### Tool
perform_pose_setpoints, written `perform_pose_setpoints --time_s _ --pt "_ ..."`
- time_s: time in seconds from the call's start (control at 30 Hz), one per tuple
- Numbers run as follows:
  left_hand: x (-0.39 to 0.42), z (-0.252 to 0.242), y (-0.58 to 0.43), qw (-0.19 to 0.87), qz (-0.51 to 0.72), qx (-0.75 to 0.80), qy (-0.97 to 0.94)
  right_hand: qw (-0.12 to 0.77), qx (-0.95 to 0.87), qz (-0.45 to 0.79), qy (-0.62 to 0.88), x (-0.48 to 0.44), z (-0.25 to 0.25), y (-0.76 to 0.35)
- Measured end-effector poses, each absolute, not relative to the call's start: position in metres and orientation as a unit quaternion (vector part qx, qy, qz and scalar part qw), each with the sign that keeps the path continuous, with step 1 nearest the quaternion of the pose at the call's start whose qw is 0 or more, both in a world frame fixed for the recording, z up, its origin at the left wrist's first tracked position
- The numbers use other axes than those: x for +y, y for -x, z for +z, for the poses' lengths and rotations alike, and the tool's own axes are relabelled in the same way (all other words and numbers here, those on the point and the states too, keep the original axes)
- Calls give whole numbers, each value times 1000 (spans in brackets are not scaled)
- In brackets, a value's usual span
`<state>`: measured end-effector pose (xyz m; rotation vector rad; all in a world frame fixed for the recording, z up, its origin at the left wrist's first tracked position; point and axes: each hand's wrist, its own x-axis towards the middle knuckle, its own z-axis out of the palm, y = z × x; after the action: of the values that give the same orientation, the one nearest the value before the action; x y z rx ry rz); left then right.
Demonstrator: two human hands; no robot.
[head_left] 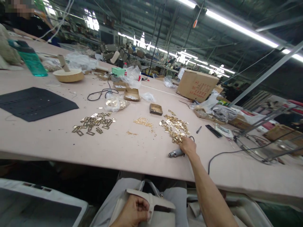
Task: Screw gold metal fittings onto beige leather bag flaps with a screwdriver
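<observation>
On my lap lies a beige handbag [163, 217] with a flap and a handle loop. My left hand [136, 209] is closed on the edge of its flap, fingers curled in. My right hand [188, 146] reaches onto the table, fingertips together at the near edge of a pile of gold metal fittings [176, 123]; whatever is between them is too small to make out. A grey electric screwdriver [175, 153] lies just beside that hand, partly covered by it. Left of the pile are tiny gold screws [144, 122] and flat rectangular metal frames [93, 123].
A small box [156, 109] of gold bits stands behind the screws. A black sheet [35, 102], a teal bottle [33, 61] and a tape roll [68, 75] are at left. A cardboard box [197, 85] and a black cable [227, 152] are at right. A person [30, 25] is at far left.
</observation>
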<state>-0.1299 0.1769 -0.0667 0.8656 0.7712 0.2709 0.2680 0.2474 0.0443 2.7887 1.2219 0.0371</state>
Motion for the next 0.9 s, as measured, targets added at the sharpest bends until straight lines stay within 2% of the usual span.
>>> perform_pose_setpoints --time_s 0.1,0.23,0.3,0.47,0.57,0.77,0.9 --pt "175 -72 126 828 124 376 -396 -10 405 13 -914 245 38 -274" --pt "176 -71 121 836 107 383 -379 -199 475 24 -857 234 30 -261" --pt "177 -65 120 838 90 378 -382 -245 515 21 -821 230 28 -246" --pt "179 -54 121 843 80 375 -376 -267 541 -81 -793 227 32 -221" --pt "178 -53 123 852 75 361 -370 -289 521 -78 -800 230 34 -221" --pt "174 -53 125 848 84 343 -396 -186 557 -140 -797 243 23 -211" --pt "170 -54 125 842 86 339 -411 -158 571 -136 -794 251 24 -200"
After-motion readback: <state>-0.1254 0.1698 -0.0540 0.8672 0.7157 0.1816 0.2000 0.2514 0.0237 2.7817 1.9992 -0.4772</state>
